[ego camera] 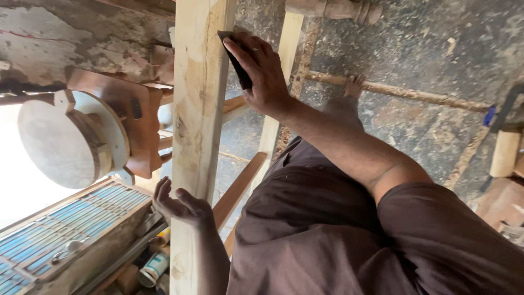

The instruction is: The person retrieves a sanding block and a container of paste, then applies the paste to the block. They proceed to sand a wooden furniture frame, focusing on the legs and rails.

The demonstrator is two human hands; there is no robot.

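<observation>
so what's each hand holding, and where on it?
Right hand presses a dark sanding pad flat against the pale wooden beam. Left hand braces the beam's edge lower down.

There is only one view, from a camera worn on the person's head. It looks down steeply, close over the person's own arms and body, along the wooden beam point(199, 109) towards the dusty floor point(426, 60) below.
</observation>
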